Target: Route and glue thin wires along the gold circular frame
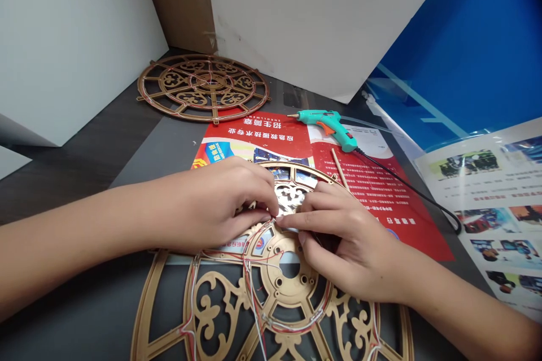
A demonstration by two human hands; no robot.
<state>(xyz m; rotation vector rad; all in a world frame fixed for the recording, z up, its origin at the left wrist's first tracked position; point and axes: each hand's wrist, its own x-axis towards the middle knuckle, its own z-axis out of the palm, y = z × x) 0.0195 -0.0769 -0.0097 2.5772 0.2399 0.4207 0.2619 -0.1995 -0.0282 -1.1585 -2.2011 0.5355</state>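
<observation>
A round gold-coloured openwork frame [284,291] with scrollwork and a hub lies in front of me, its lower edge out of view. Thin red and white wires [248,262] run along its spokes and rings. Just above the hub, my left hand [237,197] is closed, thumb and index finger pinching a wire. My right hand [349,240] comes in from the other side, its index finger stretched to the same spot and touching by the left fingertips. Its thumb is apart from that finger, lower down by the hub. The exact wire end between the fingertips is too small to make out.
A second wired round frame [186,111] lies farther back on the dark table. A teal glue gun [324,121] rests on a red printed sheet [381,180], its black cord [406,187] trailing right. Beside it lies a thin stick [339,169]. White panels [296,17] stand behind.
</observation>
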